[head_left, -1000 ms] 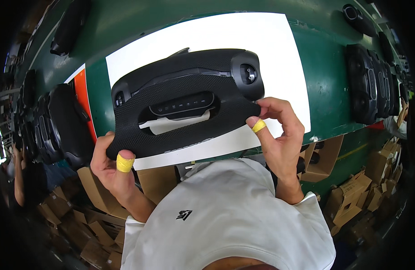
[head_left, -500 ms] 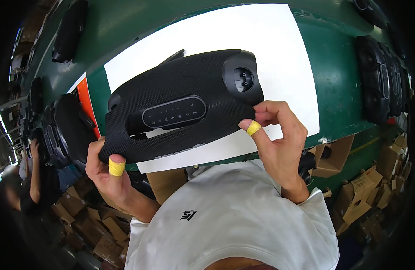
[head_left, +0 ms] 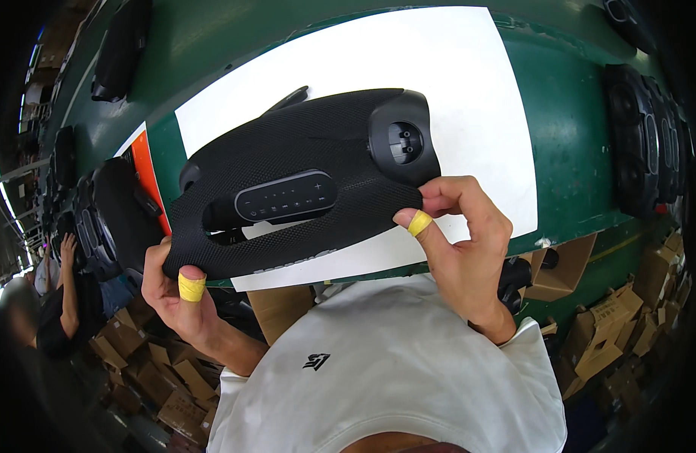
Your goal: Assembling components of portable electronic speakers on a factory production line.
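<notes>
A black portable speaker (head_left: pixel 287 140) lies tilted over the white sheet (head_left: pixel 469 75), its right end a little farther from me than its left. Textured black mesh (head_left: pixel 325 230) covers its body, around a rounded control panel (head_left: pixel 283 195) with an elongated opening below. At the right end cap, a round recess (head_left: pixel 405 142) shows two small round posts. My left hand (head_left: pixel 185 298) grips the near left corner of the mesh between thumb and fingers. My right hand (head_left: pixel 469 241) pinches the near right edge of the mesh. Yellow tape wraps both thumbs. The speaker's underside is hidden.
More black speakers stand on the green bench at the right (head_left: pixel 635 140), the left (head_left: pixel 114 211) and the far left (head_left: pixel 121 53). Cardboard boxes (head_left: pixel 601 332) are piled beyond the near edge on both sides. Another person's raised arm (head_left: pixel 68 291) shows at the left.
The near side of the mesh and both hands have shifted slightly toward me. The speaker has rolled a little, so its printed front edge shows less. Both hands keep their grip.
</notes>
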Motion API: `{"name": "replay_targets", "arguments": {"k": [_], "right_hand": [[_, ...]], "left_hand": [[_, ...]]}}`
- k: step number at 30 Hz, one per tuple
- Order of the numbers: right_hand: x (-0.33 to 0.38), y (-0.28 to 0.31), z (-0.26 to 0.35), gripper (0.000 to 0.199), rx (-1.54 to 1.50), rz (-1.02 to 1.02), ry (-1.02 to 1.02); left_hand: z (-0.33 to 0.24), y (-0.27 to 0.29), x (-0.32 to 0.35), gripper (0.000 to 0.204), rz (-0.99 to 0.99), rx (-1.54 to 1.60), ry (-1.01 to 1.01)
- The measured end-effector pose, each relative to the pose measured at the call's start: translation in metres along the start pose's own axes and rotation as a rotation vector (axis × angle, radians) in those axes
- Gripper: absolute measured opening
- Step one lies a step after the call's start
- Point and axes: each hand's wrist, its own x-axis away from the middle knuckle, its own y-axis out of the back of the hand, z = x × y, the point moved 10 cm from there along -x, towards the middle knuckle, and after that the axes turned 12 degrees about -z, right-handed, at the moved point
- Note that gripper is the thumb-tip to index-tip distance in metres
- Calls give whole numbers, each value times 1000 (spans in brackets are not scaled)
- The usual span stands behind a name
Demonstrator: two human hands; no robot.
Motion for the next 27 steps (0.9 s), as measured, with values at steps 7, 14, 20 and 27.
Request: {"name": "replay_targets", "arguments": {"k": [7, 14, 20, 27], "right_hand": [[1, 0, -9, 30, -8, 41, -69], [-1, -2, -9, 30, -4, 48, -79], [1, -4, -12, 30, 24, 4, -9], [-16, 2, 17, 46, 233, 38, 184]], "left_hand": [[0, -2, 0, 53, 23, -44, 6], [0, -2, -2, 53, 13, -52, -5], [29, -8, 7, 45, 64, -119, 137], [22, -10, 6, 40, 79, -111, 169]]}}
